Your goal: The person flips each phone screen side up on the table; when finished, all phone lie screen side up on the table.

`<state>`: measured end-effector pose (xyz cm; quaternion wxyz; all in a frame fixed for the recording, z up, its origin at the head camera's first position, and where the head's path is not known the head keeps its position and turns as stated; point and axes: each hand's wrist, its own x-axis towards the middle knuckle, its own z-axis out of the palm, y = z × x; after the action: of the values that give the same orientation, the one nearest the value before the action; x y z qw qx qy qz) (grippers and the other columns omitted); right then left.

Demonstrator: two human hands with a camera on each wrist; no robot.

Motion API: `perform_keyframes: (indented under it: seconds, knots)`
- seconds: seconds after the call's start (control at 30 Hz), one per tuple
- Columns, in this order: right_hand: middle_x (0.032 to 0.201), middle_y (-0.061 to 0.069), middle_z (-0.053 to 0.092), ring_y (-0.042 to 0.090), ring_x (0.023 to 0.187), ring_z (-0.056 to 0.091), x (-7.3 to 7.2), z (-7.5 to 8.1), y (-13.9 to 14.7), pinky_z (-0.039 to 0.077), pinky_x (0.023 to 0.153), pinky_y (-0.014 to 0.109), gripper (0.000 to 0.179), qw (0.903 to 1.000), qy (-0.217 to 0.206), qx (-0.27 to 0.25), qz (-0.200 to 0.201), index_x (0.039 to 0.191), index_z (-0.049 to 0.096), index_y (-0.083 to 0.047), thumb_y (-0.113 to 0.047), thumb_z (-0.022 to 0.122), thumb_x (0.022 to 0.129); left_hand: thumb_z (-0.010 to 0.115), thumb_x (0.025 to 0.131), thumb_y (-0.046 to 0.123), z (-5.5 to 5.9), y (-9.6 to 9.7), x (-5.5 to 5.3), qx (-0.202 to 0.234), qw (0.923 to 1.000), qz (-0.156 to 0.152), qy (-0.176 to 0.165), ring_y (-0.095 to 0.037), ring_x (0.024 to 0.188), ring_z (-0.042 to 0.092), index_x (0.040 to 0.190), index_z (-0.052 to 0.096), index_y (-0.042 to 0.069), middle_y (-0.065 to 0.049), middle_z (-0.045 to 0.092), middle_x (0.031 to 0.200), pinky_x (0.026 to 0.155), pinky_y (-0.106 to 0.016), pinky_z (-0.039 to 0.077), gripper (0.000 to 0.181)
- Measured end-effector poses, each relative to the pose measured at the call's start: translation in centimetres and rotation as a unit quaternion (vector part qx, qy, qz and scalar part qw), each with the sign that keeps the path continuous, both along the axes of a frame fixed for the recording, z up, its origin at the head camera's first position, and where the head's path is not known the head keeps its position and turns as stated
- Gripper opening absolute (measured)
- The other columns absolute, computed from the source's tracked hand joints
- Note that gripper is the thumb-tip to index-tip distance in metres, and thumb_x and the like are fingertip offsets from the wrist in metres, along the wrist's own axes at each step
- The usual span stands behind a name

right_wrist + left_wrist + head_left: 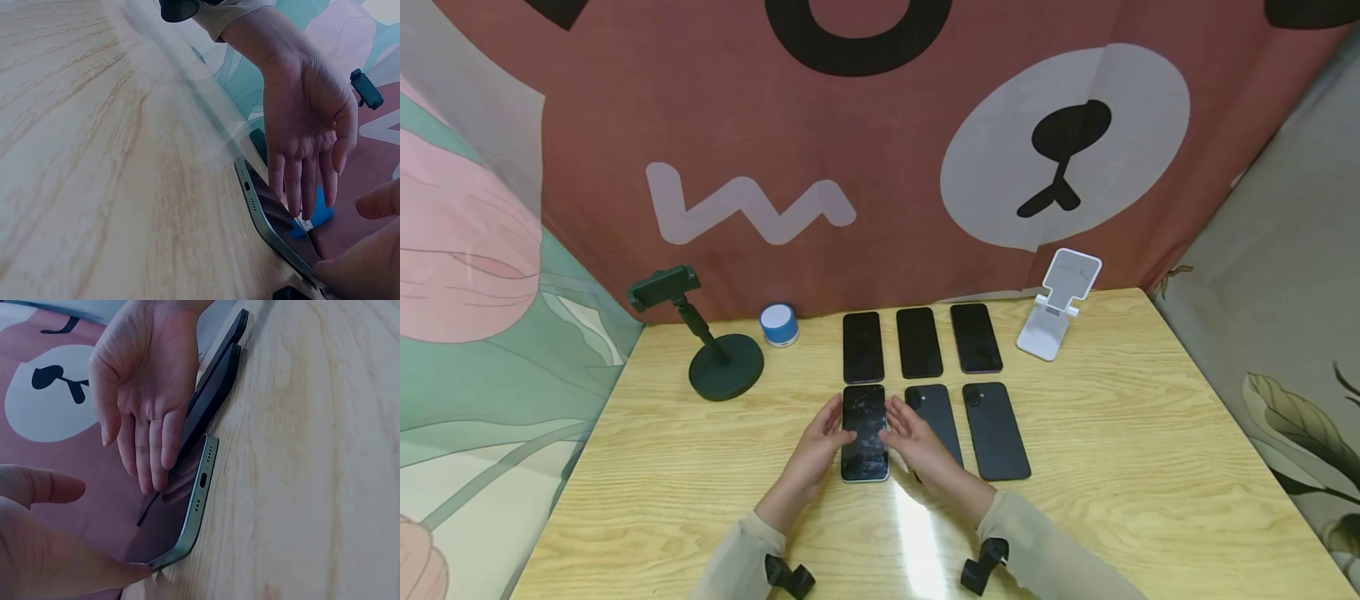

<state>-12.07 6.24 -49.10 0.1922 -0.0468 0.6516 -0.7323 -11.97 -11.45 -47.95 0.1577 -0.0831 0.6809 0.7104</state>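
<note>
printed cloths (pixel 737 125) walling a wooden table (pixel 1150 467) suggest a makeshift booth.

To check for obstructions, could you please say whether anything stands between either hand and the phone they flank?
Nothing visible does: the left hand and the right hand are at opposite long edges of the phone.

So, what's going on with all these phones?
A person's left hand and right hand are at either side of a phone lying screen up on a wooden table, fingers mostly straight. It is the leftmost of the near row; two phones to its right lie backs up, and three phones lie behind. A green stand and a white stand are farther out.
</note>
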Motion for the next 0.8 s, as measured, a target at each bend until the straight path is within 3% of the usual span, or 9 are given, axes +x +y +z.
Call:
perform_keyframes:
  seconds: [0.33, 0.8]
  knots:
    - [0.151, 0.027, 0.020, 0.039, 0.139, 0.021, -0.1, 0.3, 1.2, 0.019, 0.111, 0.046, 0.063, 0.9994, 0.032, 0.009, -0.011, 0.147, 0.012, 0.009, 0.002, 0.047, 0.095, 0.053, 0.088, 0.000, 0.6, 0.8, 0.2, -0.044, 0.9988, 0.009, 0.017, -0.037, 0.141, 0.019, 0.148, 0.028, 0.005, -0.019, 0.024, 0.153, 0.111, -0.051, 0.020, 0.065]
    - [0.152, 0.022, 0.022, 0.034, 0.141, 0.020, -0.1, 1.4, 4.3, 0.017, 0.112, 0.046, 0.063, 0.9985, 0.030, 0.028, -0.035, 0.148, 0.015, 0.005, 0.002, 0.048, 0.095, 0.049, 0.089, -0.003, 0.7, 3.3, 0.2, 0.014, 0.9978, -0.047, 0.044, -0.037, 0.139, 0.023, 0.149, 0.022, 0.001, -0.023, 0.023, 0.152, 0.110, -0.050, 0.023, 0.065]
